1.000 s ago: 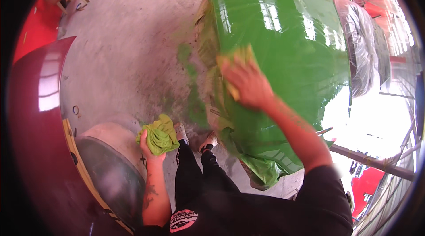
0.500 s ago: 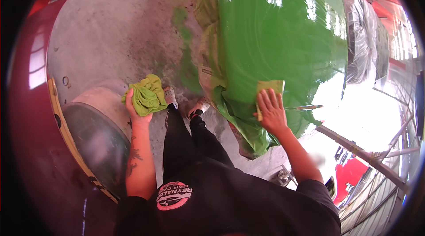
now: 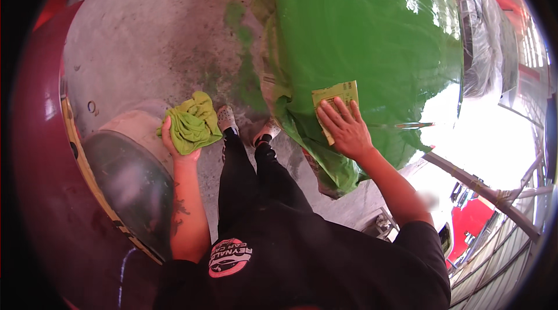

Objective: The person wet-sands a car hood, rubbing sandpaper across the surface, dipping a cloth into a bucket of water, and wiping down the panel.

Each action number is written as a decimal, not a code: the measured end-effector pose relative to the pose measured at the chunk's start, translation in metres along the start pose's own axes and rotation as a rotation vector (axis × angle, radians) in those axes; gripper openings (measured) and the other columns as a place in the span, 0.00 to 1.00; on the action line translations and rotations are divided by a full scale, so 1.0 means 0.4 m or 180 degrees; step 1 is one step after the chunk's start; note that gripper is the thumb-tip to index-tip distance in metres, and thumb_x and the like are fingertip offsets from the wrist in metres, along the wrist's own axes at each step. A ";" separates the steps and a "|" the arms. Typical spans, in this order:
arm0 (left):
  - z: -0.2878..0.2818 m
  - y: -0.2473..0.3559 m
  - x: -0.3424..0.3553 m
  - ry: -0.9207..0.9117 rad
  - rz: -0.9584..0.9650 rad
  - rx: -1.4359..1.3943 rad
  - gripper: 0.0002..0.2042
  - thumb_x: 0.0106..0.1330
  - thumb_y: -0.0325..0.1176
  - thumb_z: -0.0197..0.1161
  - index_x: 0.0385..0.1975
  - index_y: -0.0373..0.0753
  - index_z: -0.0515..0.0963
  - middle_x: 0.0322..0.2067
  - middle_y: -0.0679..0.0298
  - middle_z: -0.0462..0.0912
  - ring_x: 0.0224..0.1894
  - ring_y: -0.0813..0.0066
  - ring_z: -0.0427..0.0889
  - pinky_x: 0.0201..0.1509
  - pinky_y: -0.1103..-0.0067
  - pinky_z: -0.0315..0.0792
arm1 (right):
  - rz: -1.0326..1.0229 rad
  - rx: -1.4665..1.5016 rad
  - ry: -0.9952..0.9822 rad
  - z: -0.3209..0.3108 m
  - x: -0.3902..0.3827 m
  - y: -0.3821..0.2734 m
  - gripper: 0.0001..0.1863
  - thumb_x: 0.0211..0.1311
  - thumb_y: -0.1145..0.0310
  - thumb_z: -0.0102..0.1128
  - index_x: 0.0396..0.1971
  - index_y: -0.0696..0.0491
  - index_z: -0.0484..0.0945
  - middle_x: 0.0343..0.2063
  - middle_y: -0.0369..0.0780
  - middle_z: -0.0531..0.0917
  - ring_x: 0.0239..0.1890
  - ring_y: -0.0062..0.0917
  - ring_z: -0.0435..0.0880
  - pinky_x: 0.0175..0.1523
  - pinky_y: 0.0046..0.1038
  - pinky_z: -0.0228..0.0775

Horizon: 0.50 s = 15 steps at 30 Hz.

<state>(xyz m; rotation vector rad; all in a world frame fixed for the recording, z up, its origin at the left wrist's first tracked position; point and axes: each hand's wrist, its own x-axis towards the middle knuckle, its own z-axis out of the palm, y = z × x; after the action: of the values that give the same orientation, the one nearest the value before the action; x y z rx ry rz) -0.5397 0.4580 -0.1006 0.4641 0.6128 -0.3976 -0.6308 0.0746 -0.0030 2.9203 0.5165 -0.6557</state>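
Observation:
My left hand (image 3: 182, 148) is closed around a bunched lime-green cloth (image 3: 195, 126), held low over the floor. Away to the right, my right hand (image 3: 347, 130) lies flat with spread fingers on a yellow sheet of sandpaper (image 3: 342, 90), printed on its back. The sandpaper rests against a glossy green painted car panel (image 3: 372, 31), near its lower left edge. Faint swirl-like streaks show on the paint. Green-stained masking sheeting (image 3: 336, 177) hangs along the panel's edge below my right hand.
A dark red car panel (image 3: 43, 153) curves along the left, beside a dark rounded panel (image 3: 131, 176). Concrete floor (image 3: 145, 37) with green overspray runs between the cars. Clear plastic (image 3: 485, 37) wraps something at the right. A metal beam (image 3: 465, 182) stands at the lower right.
My right hand and the sandpaper have moved up and left over the green panel, and more of the sheet shows. My left hand keeps the cloth in nearly the same place.

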 end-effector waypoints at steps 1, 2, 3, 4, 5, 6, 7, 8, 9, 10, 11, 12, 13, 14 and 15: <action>-0.001 0.003 0.000 -0.0015 0.0011 0.0013 0.27 0.64 0.53 0.52 0.52 0.36 0.74 0.52 0.56 0.78 0.55 0.57 0.76 0.61 0.61 0.68 | 0.0287 0.0093 0.0134 0.005 0.000 -0.005 0.35 0.62 0.62 0.44 0.72 0.40 0.53 0.73 0.29 0.50 0.76 0.30 0.44 0.75 0.50 0.35; -0.006 -0.001 0.007 0.0023 0.0085 -0.0069 0.27 0.64 0.53 0.52 0.53 0.36 0.74 0.52 0.56 0.78 0.55 0.57 0.76 0.62 0.61 0.67 | 0.0341 -0.0066 0.0278 0.013 0.022 -0.040 0.35 0.61 0.63 0.44 0.72 0.42 0.54 0.73 0.30 0.51 0.76 0.31 0.44 0.75 0.50 0.35; -0.011 -0.002 0.013 0.0059 0.0155 -0.0148 0.27 0.64 0.53 0.52 0.53 0.36 0.74 0.52 0.56 0.78 0.56 0.56 0.76 0.62 0.61 0.67 | 0.0372 -0.0056 0.0295 0.021 0.053 -0.080 0.35 0.61 0.63 0.44 0.72 0.42 0.54 0.73 0.30 0.51 0.76 0.31 0.44 0.75 0.50 0.35; -0.002 -0.008 0.014 0.0039 0.0129 -0.0120 0.27 0.64 0.53 0.52 0.53 0.36 0.74 0.52 0.56 0.78 0.56 0.56 0.76 0.62 0.61 0.67 | 0.0191 -0.0100 0.0192 0.016 0.093 -0.124 0.35 0.62 0.63 0.44 0.72 0.42 0.53 0.73 0.30 0.51 0.76 0.32 0.44 0.75 0.51 0.35; 0.019 -0.011 0.013 0.0048 0.0143 -0.0061 0.27 0.64 0.53 0.53 0.54 0.36 0.73 0.53 0.56 0.78 0.56 0.55 0.75 0.62 0.60 0.67 | 0.0019 -0.0138 0.0114 0.012 0.115 -0.142 0.35 0.63 0.64 0.43 0.72 0.43 0.53 0.73 0.31 0.52 0.76 0.32 0.44 0.75 0.51 0.35; 0.035 -0.012 0.014 0.0054 0.0156 0.0002 0.27 0.64 0.52 0.53 0.54 0.36 0.73 0.53 0.56 0.77 0.56 0.55 0.75 0.63 0.59 0.66 | 0.0073 -0.0116 0.0147 0.013 0.114 -0.137 0.35 0.63 0.64 0.43 0.72 0.43 0.53 0.73 0.31 0.52 0.76 0.32 0.44 0.75 0.51 0.35; 0.040 -0.011 0.016 0.0018 0.0132 0.0044 0.27 0.64 0.52 0.53 0.54 0.36 0.73 0.53 0.56 0.77 0.56 0.55 0.75 0.63 0.59 0.66 | 0.0068 -0.0055 0.0267 0.014 0.113 -0.128 0.34 0.63 0.63 0.43 0.72 0.43 0.53 0.73 0.31 0.52 0.76 0.32 0.44 0.74 0.51 0.35; 0.040 -0.010 0.013 0.0078 0.0181 0.0066 0.27 0.64 0.52 0.53 0.54 0.36 0.73 0.53 0.55 0.77 0.57 0.54 0.75 0.63 0.59 0.66 | 0.0065 0.0005 0.0391 0.015 0.112 -0.117 0.34 0.64 0.62 0.43 0.72 0.43 0.52 0.73 0.32 0.52 0.75 0.32 0.44 0.74 0.51 0.36; 0.041 -0.005 0.009 0.0136 0.0232 0.0090 0.27 0.64 0.52 0.53 0.54 0.35 0.73 0.54 0.55 0.77 0.57 0.54 0.75 0.63 0.58 0.66 | 0.0406 0.0255 0.0487 0.013 0.093 -0.087 0.34 0.65 0.60 0.45 0.72 0.43 0.52 0.73 0.33 0.52 0.75 0.33 0.45 0.74 0.50 0.37; 0.040 0.010 -0.002 0.0109 0.0222 0.0139 0.27 0.64 0.52 0.53 0.54 0.35 0.73 0.54 0.55 0.77 0.57 0.54 0.75 0.63 0.58 0.66 | 0.0730 0.0516 0.0583 0.016 0.065 -0.044 0.35 0.66 0.58 0.46 0.72 0.43 0.52 0.73 0.34 0.52 0.75 0.33 0.46 0.74 0.50 0.38; 0.038 0.029 -0.017 0.0141 0.0294 0.0299 0.27 0.64 0.52 0.54 0.54 0.36 0.73 0.53 0.55 0.77 0.56 0.55 0.75 0.63 0.59 0.66 | 0.1443 0.0710 0.0930 0.026 0.045 0.012 0.38 0.65 0.52 0.51 0.72 0.44 0.52 0.73 0.36 0.52 0.75 0.34 0.47 0.74 0.50 0.39; 0.043 0.046 -0.027 0.0150 0.0357 0.0458 0.27 0.64 0.52 0.54 0.54 0.36 0.73 0.52 0.56 0.77 0.56 0.56 0.75 0.63 0.60 0.67 | 0.2174 0.0555 0.1233 0.057 0.024 0.100 0.39 0.65 0.50 0.52 0.72 0.46 0.50 0.73 0.40 0.52 0.75 0.37 0.47 0.74 0.50 0.39; 0.047 0.054 -0.029 0.0081 0.0324 0.0500 0.27 0.64 0.52 0.54 0.54 0.36 0.73 0.52 0.56 0.77 0.56 0.56 0.75 0.63 0.60 0.67 | 0.2688 0.0616 0.1659 0.107 -0.016 0.219 0.39 0.67 0.50 0.50 0.72 0.48 0.49 0.73 0.42 0.51 0.75 0.40 0.47 0.73 0.50 0.39; 0.045 0.060 -0.024 0.0096 0.0345 0.0504 0.27 0.64 0.52 0.54 0.54 0.36 0.73 0.52 0.55 0.77 0.56 0.55 0.76 0.63 0.60 0.67 | 0.3231 0.0881 0.1736 0.127 -0.049 0.329 0.38 0.68 0.50 0.48 0.72 0.50 0.48 0.72 0.44 0.51 0.74 0.42 0.47 0.73 0.51 0.40; 0.041 0.067 -0.019 0.0124 0.0371 0.0514 0.27 0.64 0.51 0.54 0.54 0.36 0.72 0.52 0.55 0.77 0.56 0.55 0.76 0.63 0.59 0.67 | 0.3765 0.1166 0.1804 0.141 -0.072 0.384 0.37 0.69 0.51 0.47 0.72 0.51 0.48 0.72 0.45 0.51 0.74 0.43 0.47 0.73 0.52 0.40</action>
<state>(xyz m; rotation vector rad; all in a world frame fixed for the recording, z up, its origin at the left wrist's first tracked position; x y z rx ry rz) -0.5249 0.4732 -0.0759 0.6601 0.5905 -0.3289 -0.6242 -0.0879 -0.0374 2.9322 -1.3488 0.2717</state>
